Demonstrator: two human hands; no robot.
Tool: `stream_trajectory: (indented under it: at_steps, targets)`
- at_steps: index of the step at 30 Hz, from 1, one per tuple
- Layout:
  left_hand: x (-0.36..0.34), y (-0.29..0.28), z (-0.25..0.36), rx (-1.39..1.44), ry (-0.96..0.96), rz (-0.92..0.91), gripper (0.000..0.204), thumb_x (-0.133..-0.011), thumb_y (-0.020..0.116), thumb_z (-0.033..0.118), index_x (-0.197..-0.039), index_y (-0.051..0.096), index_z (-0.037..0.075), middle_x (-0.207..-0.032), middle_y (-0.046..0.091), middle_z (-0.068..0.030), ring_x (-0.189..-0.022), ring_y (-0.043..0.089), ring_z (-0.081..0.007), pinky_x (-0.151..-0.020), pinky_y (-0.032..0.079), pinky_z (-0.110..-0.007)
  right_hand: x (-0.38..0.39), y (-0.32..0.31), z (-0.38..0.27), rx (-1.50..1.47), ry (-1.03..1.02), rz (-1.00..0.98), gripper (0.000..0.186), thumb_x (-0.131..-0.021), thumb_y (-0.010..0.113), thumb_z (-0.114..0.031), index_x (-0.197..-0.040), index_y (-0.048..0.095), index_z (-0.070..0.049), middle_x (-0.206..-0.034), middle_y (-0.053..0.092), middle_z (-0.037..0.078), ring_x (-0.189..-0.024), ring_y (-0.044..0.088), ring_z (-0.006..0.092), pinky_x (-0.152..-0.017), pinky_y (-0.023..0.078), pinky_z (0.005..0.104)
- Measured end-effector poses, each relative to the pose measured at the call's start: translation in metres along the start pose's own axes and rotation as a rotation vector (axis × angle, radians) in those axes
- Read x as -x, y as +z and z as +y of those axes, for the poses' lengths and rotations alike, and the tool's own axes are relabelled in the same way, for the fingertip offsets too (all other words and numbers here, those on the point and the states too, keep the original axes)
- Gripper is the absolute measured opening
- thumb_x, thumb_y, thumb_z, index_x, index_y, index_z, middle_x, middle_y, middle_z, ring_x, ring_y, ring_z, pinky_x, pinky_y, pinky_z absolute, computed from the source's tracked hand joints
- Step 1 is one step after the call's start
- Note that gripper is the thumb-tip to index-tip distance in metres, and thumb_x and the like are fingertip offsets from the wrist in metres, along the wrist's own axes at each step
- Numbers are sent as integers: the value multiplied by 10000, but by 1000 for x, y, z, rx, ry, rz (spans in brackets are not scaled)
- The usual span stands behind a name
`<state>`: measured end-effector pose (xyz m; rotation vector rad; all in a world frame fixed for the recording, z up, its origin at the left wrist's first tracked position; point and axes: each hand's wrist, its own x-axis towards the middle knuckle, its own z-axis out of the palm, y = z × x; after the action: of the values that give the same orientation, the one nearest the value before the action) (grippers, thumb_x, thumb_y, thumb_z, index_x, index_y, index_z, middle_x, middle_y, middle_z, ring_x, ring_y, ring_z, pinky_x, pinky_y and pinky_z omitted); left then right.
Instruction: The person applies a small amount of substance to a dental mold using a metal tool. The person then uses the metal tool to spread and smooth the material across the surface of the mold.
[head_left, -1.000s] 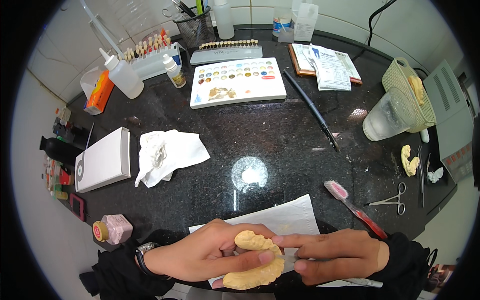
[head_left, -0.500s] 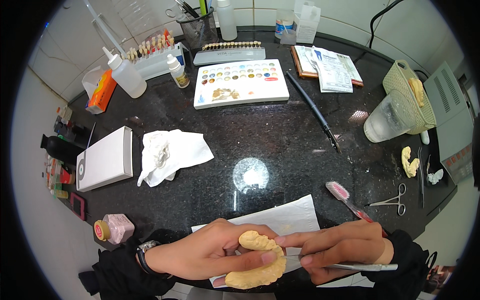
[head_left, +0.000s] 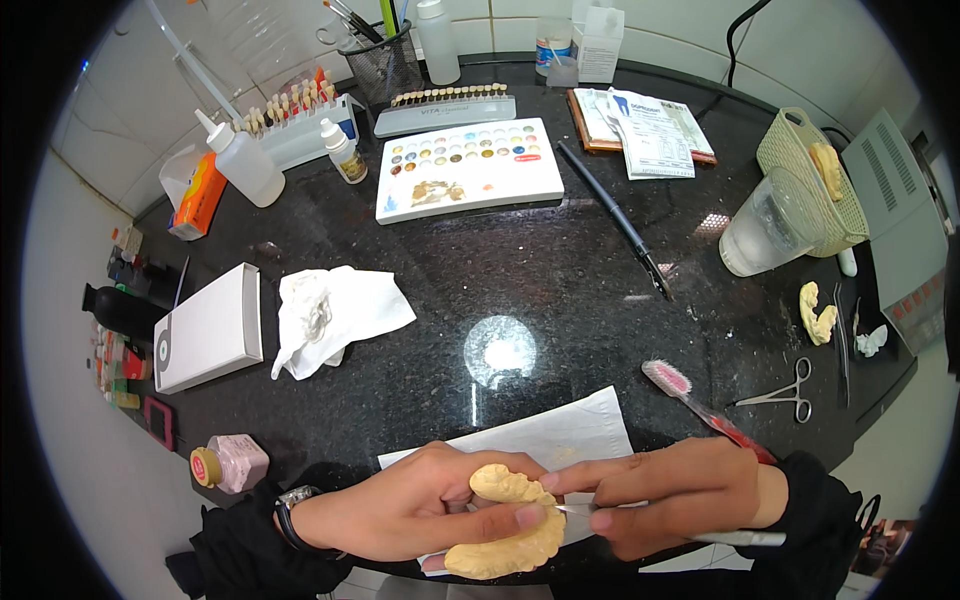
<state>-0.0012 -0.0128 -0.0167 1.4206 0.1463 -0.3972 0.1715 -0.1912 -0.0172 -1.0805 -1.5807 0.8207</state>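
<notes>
My left hand (head_left: pixel 400 510) grips the yellow dental cast (head_left: pixel 505 520) from the side, thumb across its top, steadying it over the white paper sheet (head_left: pixel 560 440), probably to catch debris. My right hand (head_left: pixel 680 490) pinches a thin metal tool (head_left: pixel 700 535), tip against the cast. The cast is horseshoe-shaped, pale yellow, matte and lumpy, at the near table edge.

Pale yellow plaster dental cast (head_left: pixel 505 520), held over paper, perhaps two-part
</notes>
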Motion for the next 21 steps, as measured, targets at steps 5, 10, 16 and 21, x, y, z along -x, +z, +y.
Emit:
stream_trajectory:
  at_steps: [5,10,16,21]
  targets:
    - [2,-1,0,46,-21,10,352,-943,526,274,-1154,551,-6,-746,607,-23,-576,522,-44,-512,388,-195,3,3,-3,-17,42,62,152,-787,637,29,-932,611,64,-1120,596,210,-741,618,188,-647,544,258]
    - [2,-1,-2,0,15,-10,398,-956,500,324,-1168,536,-11,-633,572,3,-453,483,-25,-419,357,-180,1,2,-6,30,36,41,136,-779,639,26,-908,617,61,-1148,590,218,-633,620,119,-597,541,230]
    - [1,0,-1,-16,61,-6,407,-954,502,336,-1166,540,-9,-643,584,-5,-462,494,-30,-425,368,-186,2,-1,-6,-3,38,4,156,-798,618,25,-947,608,68,-1136,596,190,-615,593,97,-579,518,200]
    - [4,-3,6,-16,-111,20,281,-900,604,174,-1117,589,-4,-899,666,-56,-720,581,-61,-583,413,-207,0,-4,-10,-55,143,-36,219,-858,575,-16,-1063,580,60,-1109,606,168,-661,589,91,-622,505,202]
